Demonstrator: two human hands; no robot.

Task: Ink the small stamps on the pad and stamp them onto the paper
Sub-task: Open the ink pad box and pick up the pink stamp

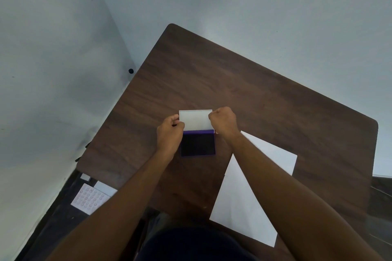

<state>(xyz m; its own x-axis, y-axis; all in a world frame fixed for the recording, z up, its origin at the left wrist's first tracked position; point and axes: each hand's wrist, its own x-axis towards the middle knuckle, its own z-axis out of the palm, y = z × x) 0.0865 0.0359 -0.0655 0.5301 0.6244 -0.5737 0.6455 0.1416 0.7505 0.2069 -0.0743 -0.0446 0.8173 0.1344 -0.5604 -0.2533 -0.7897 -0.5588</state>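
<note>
A purple ink pad [198,144] lies on the dark wooden table [233,82], its dark ink surface showing. Its white lid [196,119] stands swung up on the far side. My left hand [169,133] pinches the lid's left edge. My right hand [223,121] grips the lid's right edge with curled fingers. A white sheet of paper [244,197] lies to the right of the pad, partly under my right forearm. No small stamps are visible on the table.
Below the table's left edge, on the dark floor, lie a white tray with rows of small round shapes [90,198] and white cards [105,188]. Pale walls meet at a corner behind the table. The far half of the table is bare wood.
</note>
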